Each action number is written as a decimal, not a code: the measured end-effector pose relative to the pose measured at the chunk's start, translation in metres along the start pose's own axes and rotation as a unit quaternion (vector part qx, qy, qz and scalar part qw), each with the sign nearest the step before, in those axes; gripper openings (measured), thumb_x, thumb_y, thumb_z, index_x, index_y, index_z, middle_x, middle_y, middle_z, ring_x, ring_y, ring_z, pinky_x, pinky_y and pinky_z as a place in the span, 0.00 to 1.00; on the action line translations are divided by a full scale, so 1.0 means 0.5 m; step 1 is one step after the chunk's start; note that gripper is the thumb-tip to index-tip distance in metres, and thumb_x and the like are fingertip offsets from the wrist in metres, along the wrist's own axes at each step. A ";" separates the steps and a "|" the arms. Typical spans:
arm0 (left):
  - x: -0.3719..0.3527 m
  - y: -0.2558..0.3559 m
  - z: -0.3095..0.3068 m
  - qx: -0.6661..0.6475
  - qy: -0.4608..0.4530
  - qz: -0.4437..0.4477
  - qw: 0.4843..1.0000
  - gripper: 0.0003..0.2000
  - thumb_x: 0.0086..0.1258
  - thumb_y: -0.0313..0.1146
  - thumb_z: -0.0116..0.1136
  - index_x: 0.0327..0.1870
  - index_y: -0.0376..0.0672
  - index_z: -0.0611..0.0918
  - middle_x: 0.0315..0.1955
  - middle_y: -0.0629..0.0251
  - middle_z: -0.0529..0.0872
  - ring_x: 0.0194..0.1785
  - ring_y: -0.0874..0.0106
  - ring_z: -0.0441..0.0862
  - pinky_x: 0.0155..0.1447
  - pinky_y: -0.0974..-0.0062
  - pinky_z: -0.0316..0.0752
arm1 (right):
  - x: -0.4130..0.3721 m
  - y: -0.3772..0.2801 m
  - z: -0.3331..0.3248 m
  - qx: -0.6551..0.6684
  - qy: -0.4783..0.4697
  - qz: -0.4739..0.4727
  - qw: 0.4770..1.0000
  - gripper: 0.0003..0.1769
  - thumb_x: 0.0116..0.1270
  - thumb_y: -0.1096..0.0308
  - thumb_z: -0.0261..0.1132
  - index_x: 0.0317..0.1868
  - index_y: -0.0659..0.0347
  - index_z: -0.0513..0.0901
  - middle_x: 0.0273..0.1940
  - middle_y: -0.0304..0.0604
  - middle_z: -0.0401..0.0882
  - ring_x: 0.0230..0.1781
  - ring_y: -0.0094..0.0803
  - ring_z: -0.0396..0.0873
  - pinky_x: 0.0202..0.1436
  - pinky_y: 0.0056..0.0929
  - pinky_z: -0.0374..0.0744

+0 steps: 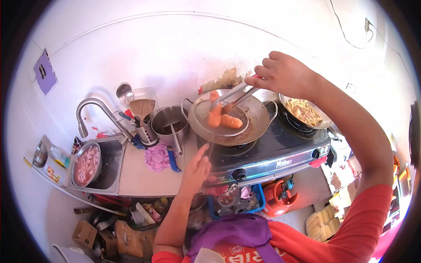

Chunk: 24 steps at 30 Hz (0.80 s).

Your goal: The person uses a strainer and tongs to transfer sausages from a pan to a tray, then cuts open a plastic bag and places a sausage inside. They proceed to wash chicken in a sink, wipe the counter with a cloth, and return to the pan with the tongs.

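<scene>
My right hand (285, 74) is raised over the stove, closed round the top of metal tongs (242, 97). The tong tips pinch an orange sausage (214, 115), which is slightly blurred. Another orange sausage (231, 122) lies in a round mesh strainer (242, 130) above the wok (258, 125). My left hand (197, 170), in front of the wok, has its fingers closed on the strainer's thin handle. Brownish oil or residue coats the wok, which sits on the left burner of the gas stove (280, 144).
A pan of fries (302, 112) occupies the right burner. Left of the wok are a steel pot (164, 136), a purple cloth (157, 157) and a utensil holder (146, 133). A bowl of raw meat (87, 164) sits in the sink by the faucet (94, 104). Below stands an orange gas cylinder (277, 202).
</scene>
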<state>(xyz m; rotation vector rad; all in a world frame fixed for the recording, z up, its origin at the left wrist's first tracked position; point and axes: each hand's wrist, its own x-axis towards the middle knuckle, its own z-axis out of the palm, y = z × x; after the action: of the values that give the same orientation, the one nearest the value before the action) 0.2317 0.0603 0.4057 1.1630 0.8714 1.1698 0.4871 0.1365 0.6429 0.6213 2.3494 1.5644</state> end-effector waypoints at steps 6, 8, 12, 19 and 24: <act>0.003 -0.026 -0.031 -0.013 -0.006 0.018 1.000 0.21 0.74 0.31 0.43 0.67 0.41 0.63 0.21 0.74 0.64 0.21 0.85 0.58 0.24 0.88 0.56 | -0.014 0.030 -0.011 0.017 -0.002 0.009 1.000 0.22 0.61 0.71 0.56 0.57 0.47 0.73 0.37 0.32 0.76 0.38 0.26 0.75 0.47 0.26 0.72; 0.003 -0.031 -0.032 -0.031 0.013 0.019 0.999 0.21 0.74 0.31 0.43 0.67 0.41 0.64 0.21 0.75 0.65 0.21 0.86 0.59 0.22 0.88 0.55 | -0.040 0.031 -0.025 0.036 0.007 0.042 0.998 0.23 0.60 0.71 0.56 0.58 0.47 0.73 0.36 0.33 0.76 0.38 0.26 0.75 0.47 0.26 0.72; 0.010 -0.040 -0.037 0.009 0.024 0.061 0.998 0.20 0.74 0.32 0.44 0.67 0.42 0.65 0.21 0.74 0.66 0.21 0.86 0.60 0.23 0.89 0.57 | -0.081 0.013 -0.019 0.094 0.010 0.098 0.991 0.23 0.60 0.72 0.55 0.58 0.48 0.73 0.36 0.33 0.76 0.37 0.26 0.76 0.46 0.27 0.72; 0.023 -0.040 -0.047 0.100 0.031 0.096 0.990 0.22 0.73 0.33 0.48 0.67 0.43 0.65 0.20 0.78 0.64 0.22 0.87 0.60 0.25 0.89 0.56 | -0.056 -0.020 0.011 0.091 0.017 0.112 0.989 0.24 0.62 0.71 0.54 0.59 0.48 0.71 0.36 0.33 0.76 0.37 0.26 0.76 0.44 0.26 0.72; 0.027 -0.050 -0.038 0.178 0.031 0.132 0.975 0.22 0.69 0.28 0.51 0.64 0.39 0.68 0.21 0.78 0.67 0.24 0.87 0.62 0.28 0.88 0.60 | -0.020 -0.035 0.036 0.073 0.024 0.051 0.996 0.23 0.61 0.71 0.54 0.59 0.47 0.71 0.36 0.32 0.76 0.37 0.26 0.75 0.44 0.26 0.72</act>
<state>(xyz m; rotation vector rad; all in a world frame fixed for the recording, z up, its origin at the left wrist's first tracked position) 0.2219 0.0778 0.3779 1.5786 1.0268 1.3027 0.5001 0.1404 0.6194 0.7556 2.5218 1.4739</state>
